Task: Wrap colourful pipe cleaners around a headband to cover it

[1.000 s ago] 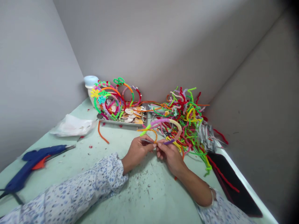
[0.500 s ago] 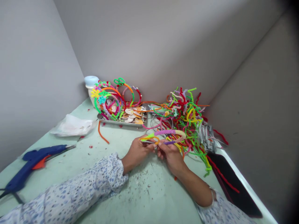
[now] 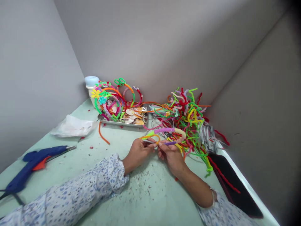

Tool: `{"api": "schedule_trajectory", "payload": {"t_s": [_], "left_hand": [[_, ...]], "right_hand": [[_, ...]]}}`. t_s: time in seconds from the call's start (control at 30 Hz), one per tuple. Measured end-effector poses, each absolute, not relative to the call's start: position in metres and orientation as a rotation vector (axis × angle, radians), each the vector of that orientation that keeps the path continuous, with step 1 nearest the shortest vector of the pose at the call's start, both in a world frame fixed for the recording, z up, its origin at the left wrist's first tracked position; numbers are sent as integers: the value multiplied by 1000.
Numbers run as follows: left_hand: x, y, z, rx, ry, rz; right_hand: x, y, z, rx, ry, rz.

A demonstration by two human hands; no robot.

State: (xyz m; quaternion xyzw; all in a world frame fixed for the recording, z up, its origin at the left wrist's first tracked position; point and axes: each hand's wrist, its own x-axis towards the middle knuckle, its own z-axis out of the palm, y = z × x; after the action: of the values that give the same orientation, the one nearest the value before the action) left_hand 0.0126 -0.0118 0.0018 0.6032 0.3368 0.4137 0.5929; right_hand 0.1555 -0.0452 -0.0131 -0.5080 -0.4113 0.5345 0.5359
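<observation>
A headband point(image 3: 164, 130) wrapped in lime, purple, cream and violet fuzzy wire is held between my two hands above the table. My left hand point(image 3: 140, 152) pinches its grey end, where an orange-yellow fuzzy wire point(image 3: 158, 137) loops around. Close beside it, my right hand point(image 3: 172, 157) has its fingers closed on the same headband, near the violet part and the orange-yellow wire. The fingertips of both hands almost meet, and they hide part of the wire. Just behind my right hand lies a tangled heap of coloured fuzzy wires point(image 3: 192, 125).
A metal tray point(image 3: 122, 123) with finished headbands and discs stands at the back, beside a white bottle point(image 3: 92, 82). To the left are a plastic bag point(image 3: 74, 126) and a blue glue gun point(image 3: 35, 163). A black flat object point(image 3: 237, 185) lies along the right edge.
The headband has tilted slightly, its curved far end shifting a little left and up. Both hands remain nearly in place with their grip kept.
</observation>
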Motion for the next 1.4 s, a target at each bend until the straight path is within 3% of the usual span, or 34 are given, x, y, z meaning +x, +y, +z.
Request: {"api": "schedule_trajectory", "payload": {"t_s": [0.67, 1.4], "left_hand": [[14, -12, 5, 1276, 974, 990], [15, -11, 5, 1375, 1049, 915]], "right_hand": [[149, -51, -7, -1412, -1181, 1072], [150, -50, -7, -1448, -1140, 1096]]}}
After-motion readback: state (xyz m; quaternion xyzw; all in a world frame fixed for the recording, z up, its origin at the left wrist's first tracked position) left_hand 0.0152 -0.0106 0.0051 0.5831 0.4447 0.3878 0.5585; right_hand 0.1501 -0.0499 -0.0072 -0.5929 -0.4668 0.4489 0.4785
